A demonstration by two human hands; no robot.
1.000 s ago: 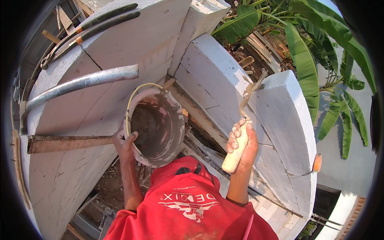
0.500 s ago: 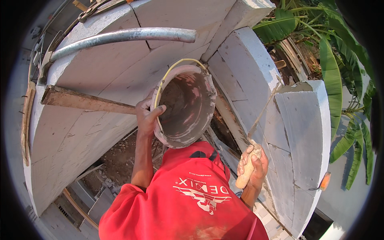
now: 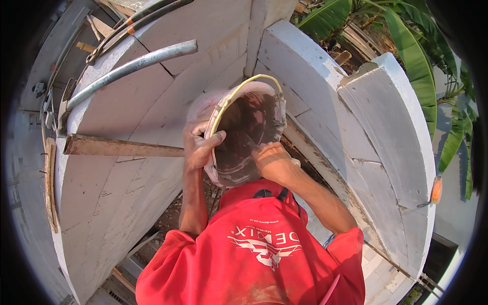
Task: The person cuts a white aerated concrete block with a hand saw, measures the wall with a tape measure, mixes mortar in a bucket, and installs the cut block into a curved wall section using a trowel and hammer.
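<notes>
My left hand (image 3: 202, 143) grips the near left rim of a pale, mortar-smeared bucket (image 3: 230, 172), thumb over the edge. A yellow handle (image 3: 256, 77) arches over the bucket's top. My right hand (image 3: 270, 160) is closed round the trowel and reaches in at the bucket's right side. The trowel's blade (image 3: 245, 140) is down inside the dark interior, partly hard to make out, and most of its handle is hidden by my fingers.
White block walls (image 3: 127, 188) (image 3: 381, 132) meet in a corner around me. A metal pipe (image 3: 132, 66) and rusty board (image 3: 122, 147) jut out at left. An orange-handled tool (image 3: 436, 190) hangs at right. Banana leaves (image 3: 412, 71) are beyond the wall; rubble lies below.
My right hand and the trowel have moved left from beside the wall down into the bucket. The bucket, held in my left hand, has moved up and right in the picture.
</notes>
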